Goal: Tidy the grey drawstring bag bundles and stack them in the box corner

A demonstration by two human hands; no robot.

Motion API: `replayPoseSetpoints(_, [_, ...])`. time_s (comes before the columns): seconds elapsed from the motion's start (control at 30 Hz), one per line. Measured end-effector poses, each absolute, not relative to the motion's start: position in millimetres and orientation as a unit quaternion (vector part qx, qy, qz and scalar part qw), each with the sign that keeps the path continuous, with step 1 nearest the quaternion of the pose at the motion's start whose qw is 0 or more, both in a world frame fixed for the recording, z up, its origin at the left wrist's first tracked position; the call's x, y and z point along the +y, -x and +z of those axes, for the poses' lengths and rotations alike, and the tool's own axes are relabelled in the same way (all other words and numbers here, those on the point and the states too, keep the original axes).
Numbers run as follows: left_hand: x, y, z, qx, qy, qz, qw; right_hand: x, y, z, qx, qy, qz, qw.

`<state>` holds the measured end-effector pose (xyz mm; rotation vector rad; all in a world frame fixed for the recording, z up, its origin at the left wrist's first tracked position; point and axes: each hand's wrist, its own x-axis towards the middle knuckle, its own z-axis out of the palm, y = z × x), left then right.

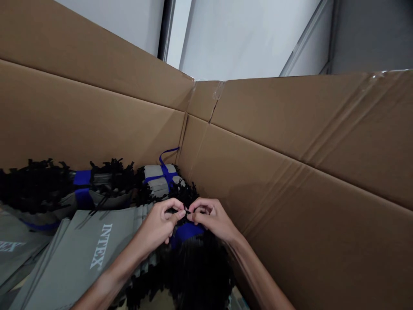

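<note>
My left hand [166, 218] and my right hand [211, 215] meet fingertip to fingertip above a bundle of grey bags. Each pinches a thin black cord at the bundle's black fringe [200, 267]. A blue strap [188, 231] wraps the bundle just below my fingers. To the left, grey bags [105, 245] printed INTEX lie stacked flat. How the cord runs between my fingertips is too small to tell.
Tall cardboard walls [290, 185] of a large box rise behind and to the right. Behind my hands sits another bundle with a crossed blue strap [167, 174]. More black-fringed bundles [35, 185] line the left wall.
</note>
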<state>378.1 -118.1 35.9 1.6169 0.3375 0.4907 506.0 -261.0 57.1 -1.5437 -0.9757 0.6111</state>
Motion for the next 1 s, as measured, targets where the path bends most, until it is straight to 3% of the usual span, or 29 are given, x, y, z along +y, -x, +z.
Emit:
replayPoseSetpoints(0.5, [-124,-383,6,0.171,-0.647,0.303,0.678,-265,-498,54,-0.402,0.678,0.232,0.57])
replayPoseSetpoints(0.8, [-127,-380,0,0.09,-0.685,0.379,0.616,-268,-492,47,-0.387,0.698,0.178,0.576])
replayPoseSetpoints(1.0, [-131,-379,2,0.169,-0.659,0.325,0.657,-269,-491,48,-0.389,0.708,0.174,0.563])
